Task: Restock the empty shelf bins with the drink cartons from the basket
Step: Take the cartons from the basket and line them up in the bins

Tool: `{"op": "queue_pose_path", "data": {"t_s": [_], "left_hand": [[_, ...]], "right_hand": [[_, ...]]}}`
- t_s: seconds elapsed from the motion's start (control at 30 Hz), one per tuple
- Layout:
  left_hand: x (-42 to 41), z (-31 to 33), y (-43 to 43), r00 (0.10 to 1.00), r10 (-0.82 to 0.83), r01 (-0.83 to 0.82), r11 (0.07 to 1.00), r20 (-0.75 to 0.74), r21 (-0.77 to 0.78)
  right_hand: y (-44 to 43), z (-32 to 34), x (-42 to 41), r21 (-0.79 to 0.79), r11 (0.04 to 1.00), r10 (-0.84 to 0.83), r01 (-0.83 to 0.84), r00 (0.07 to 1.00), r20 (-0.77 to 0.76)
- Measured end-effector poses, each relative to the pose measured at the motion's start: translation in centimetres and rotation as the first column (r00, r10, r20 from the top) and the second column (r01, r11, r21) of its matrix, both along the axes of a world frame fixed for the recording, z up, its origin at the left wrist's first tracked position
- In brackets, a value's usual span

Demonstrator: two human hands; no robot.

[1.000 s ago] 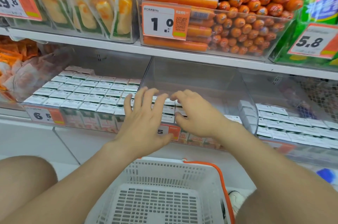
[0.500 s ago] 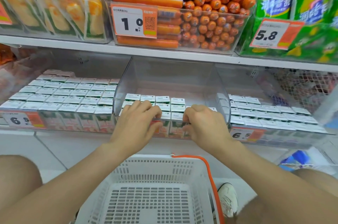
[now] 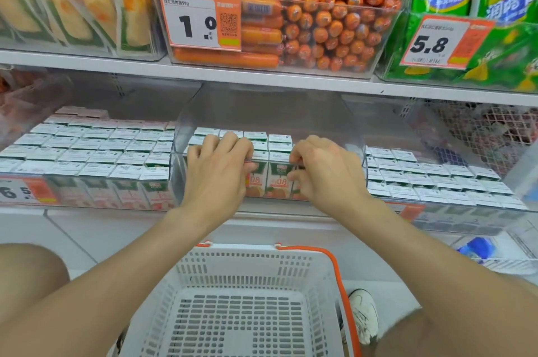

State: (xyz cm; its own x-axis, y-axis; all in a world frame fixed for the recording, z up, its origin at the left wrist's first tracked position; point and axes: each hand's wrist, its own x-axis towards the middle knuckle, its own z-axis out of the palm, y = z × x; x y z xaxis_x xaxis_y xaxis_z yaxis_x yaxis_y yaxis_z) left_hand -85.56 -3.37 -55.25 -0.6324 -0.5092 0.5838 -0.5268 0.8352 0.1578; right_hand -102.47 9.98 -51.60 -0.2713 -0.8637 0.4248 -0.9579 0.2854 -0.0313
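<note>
A clear plastic shelf bin [image 3: 267, 112] sits in the middle of the lower shelf. Small white-topped drink cartons [image 3: 279, 182] with orange fruit fronts fill its front rows; the back of the bin is bare. My left hand [image 3: 217, 173] has its fingers curled over the bin's front rim on the left. My right hand [image 3: 326, 173] grips the same rim on the right, its fingertips pinching the edge. Below my arms stands a white plastic basket [image 3: 241, 263] with an orange handle, and no cartons show in it.
Full bins of similar cartons flank the middle one, the left bin [image 3: 96, 147] and the right bin [image 3: 422, 179]. The upper shelf [image 3: 262, 77] overhangs closely, carrying orange sausages [image 3: 320, 27] and green packs. My knees and a white shoe [image 3: 364, 316] lie beside the basket.
A second ago both hands were spread open over the cartons. Their fingers have since curled down onto the middle bin's front rim and stay there; the view has shifted slightly.
</note>
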Motion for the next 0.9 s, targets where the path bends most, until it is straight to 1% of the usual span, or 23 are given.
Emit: {"op": "queue_pose_path", "data": {"t_s": [0.1, 0.23, 0.33, 0.4, 0.47, 0.5, 0.53, 0.6, 0.67, 0.7, 0.77, 0.83, 0.9], "left_hand": [[-0.8, -0.2, -0.8, 0.999, 0.016, -0.016, 1.000, 0.031, 0.004], [-1.1, -1.9, -0.6, 0.995, 0.037, -0.036, 0.999, 0.097, -0.010], [-0.4, -2.4, -0.4, 0.992, 0.011, -0.009, 1.000, 0.125, -0.018], [0.0, -2.3, -0.4, 0.990, -0.007, 0.011, 1.000, 0.142, -0.027], [0.2, -2.0, -0.3, 0.989, -0.017, 0.018, 1.000, 0.144, -0.003], [0.2, -1.9, -0.3, 0.990, -0.025, 0.022, 1.000, 0.140, 0.019], [0.2, -1.6, -0.4, 0.990, -0.037, 0.031, 0.998, 0.135, 0.046], [0.2, -1.0, -0.7, 0.988, -0.069, 0.059, 0.995, 0.135, 0.083], [0.3, -0.6, -1.1, 0.984, -0.075, 0.067, 0.996, 0.163, 0.052], [0.4, -0.5, -1.3, 0.980, -0.069, 0.063, 0.997, 0.184, 0.039], [0.5, -0.4, -1.6, 0.973, -0.056, 0.050, 0.998, 0.224, 0.032], [0.5, -0.5, -1.7, 0.967, -0.042, 0.036, 0.999, 0.250, 0.030], [0.4, -0.6, -1.9, 0.961, -0.013, 0.008, 1.000, 0.275, 0.022]], "right_hand": [[-0.9, 0.2, -0.4, 0.031, 0.999, -0.010, 0.011, 1.000, -0.024], [-1.3, -0.7, -0.6, 0.157, 0.987, -0.037, 0.042, 0.999, -0.031], [-1.3, -1.0, -0.1, 0.241, 0.970, -0.031, 0.033, 0.999, -0.011], [-1.4, -0.3, 0.2, 0.298, 0.954, -0.022, 0.022, 1.000, -0.002], [-1.7, 1.1, 0.3, 0.352, 0.936, -0.037, 0.028, 0.999, 0.018], [-2.0, 1.8, 0.2, 0.351, 0.936, -0.060, 0.034, 0.996, 0.064], [-2.4, 2.3, 0.1, 0.317, 0.948, -0.076, 0.029, 0.988, 0.135], [-3.7, 2.5, -0.8, 0.210, 0.978, -0.056, -0.005, 0.957, 0.285], [-5.7, 2.0, -1.9, 0.158, 0.986, -0.010, -0.052, 0.931, 0.366], [-7.0, 1.6, -2.5, 0.168, 0.983, -0.001, -0.069, 0.923, 0.384], [-9.2, 0.9, -3.5, 0.241, 0.965, -0.019, -0.100, 0.894, 0.447], [-10.9, 0.3, -4.4, 0.310, 0.935, -0.028, -0.171, 0.838, 0.546], [-12.1, -0.3, -5.4, 0.345, 0.909, -0.032, -0.235, 0.785, 0.619]]}}
